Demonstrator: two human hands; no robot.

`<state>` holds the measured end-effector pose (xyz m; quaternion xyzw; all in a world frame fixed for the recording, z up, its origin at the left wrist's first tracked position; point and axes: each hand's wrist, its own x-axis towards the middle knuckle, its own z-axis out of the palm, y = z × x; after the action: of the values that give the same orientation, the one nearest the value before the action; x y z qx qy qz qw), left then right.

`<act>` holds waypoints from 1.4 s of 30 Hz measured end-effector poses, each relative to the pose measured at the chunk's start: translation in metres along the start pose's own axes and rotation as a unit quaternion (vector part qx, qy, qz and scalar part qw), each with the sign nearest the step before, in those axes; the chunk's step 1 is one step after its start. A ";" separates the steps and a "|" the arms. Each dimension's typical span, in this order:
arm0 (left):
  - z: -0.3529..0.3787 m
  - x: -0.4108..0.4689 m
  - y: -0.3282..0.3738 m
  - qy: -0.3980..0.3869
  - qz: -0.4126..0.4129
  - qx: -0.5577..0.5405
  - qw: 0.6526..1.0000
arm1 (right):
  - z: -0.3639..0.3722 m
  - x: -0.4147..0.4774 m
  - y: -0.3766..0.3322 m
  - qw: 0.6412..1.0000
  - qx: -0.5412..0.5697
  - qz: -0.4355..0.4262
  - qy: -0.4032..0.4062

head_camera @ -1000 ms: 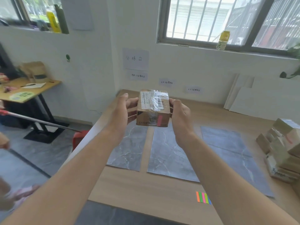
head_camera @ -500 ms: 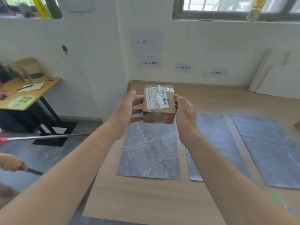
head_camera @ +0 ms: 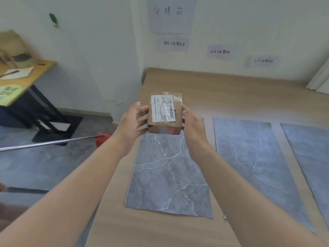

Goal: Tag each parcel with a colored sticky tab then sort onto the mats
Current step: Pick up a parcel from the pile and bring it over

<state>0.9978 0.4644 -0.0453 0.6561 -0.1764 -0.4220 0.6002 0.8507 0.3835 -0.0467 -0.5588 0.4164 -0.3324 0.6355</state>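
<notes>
A small brown cardboard parcel (head_camera: 165, 113) with a white shipping label, clear tape and a red tab on its near face is held in the air between both hands. My left hand (head_camera: 132, 122) grips its left side and my right hand (head_camera: 193, 128) grips its right side. The parcel hangs over the far end of the leftmost grey marbled mat (head_camera: 167, 175). A second mat (head_camera: 249, 157) lies in the middle and a third mat (head_camera: 311, 150) at the right edge.
The wooden table (head_camera: 231, 97) runs back to a white wall with paper signs (head_camera: 171, 15). The table's left edge drops to the floor, where a metal pole (head_camera: 49, 142) with a red head and a desk (head_camera: 19, 81) stand.
Both hands carried the parcel leftward and lower, from over the gap between the mats to above the leftmost mat. The view swung left and down, so the parcel stack and sticky tabs left the frame.
</notes>
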 end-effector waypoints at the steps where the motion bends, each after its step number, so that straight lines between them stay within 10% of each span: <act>1: -0.002 0.011 -0.008 0.004 -0.006 -0.003 1.000 | 0.004 0.011 0.011 1.000 -0.006 0.011 -0.001; 22: -0.024 0.199 -0.158 0.048 -0.084 -0.026 0.995 | 0.060 0.160 0.196 0.989 -0.034 0.145 0.008; 42: -0.020 0.192 -0.160 0.066 -0.049 0.065 0.994 | 0.052 0.160 0.186 0.983 0.000 0.175 0.057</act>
<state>1.0809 0.3702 -0.2624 0.7281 -0.1309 -0.3941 0.5454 0.9584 0.2923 -0.2544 -0.4576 0.5434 -0.2470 0.6590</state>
